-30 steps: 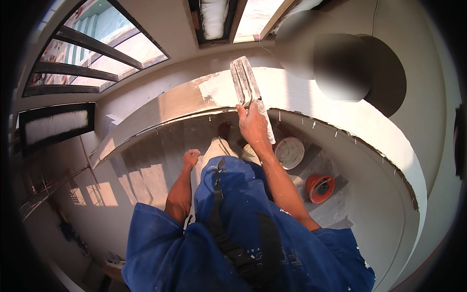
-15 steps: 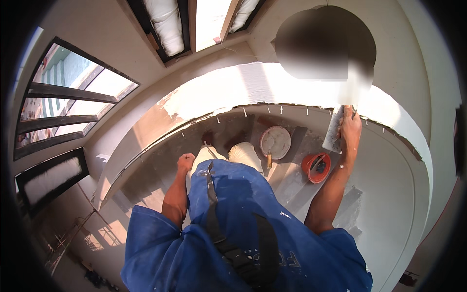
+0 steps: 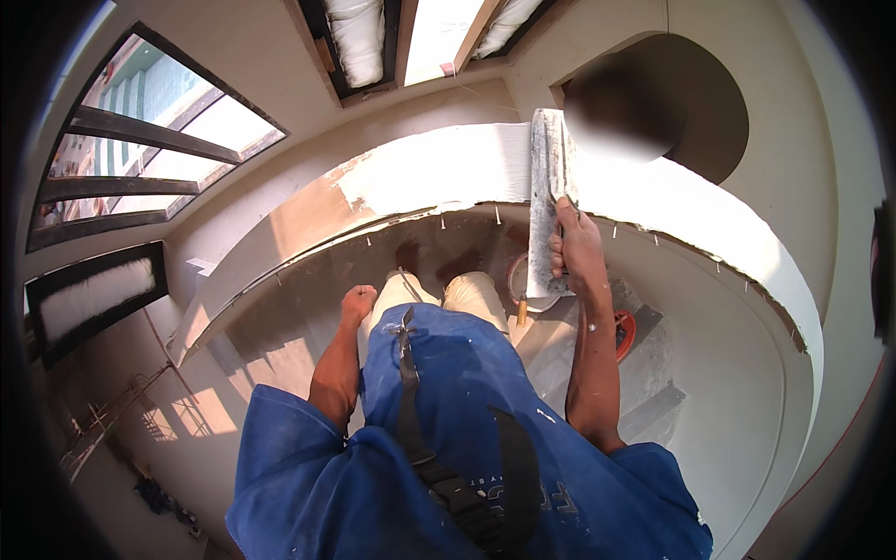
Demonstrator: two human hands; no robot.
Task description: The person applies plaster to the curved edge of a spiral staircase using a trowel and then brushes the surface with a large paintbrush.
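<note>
because the right hand (image 3: 577,250) is wrapped in a full fist round the handle of a long trowel (image 3: 549,187), the blade stands nearly upright in the view, its flat face laid against the pale curved wall (image 3: 439,173) that sweeps in an arc ahead of the person; that grip looks suited to keeping the blade flush and steady on a rounded surface, with the arm stretched well out. the trowel sits at the top of the arc, where fresh white plaster gives way to a browner bare patch (image 3: 313,210) further left. the left hand (image 3: 358,303) is curled shut into a loose fist and holds nothing, hanging low beside the leg, apart from any tool, probably for balance while the other arm reaches. just below the blade, partly hidden behind it, a round bucket (image 3: 515,275) stands near the feet, and an orange tub (image 3: 623,331) peeks out behind the right forearm, both kept close under the working hand where material would be easy to take up. windows (image 3: 140,159) fill the upper left, and sunlight falls in patches on the floor (image 3: 280,355)
</note>
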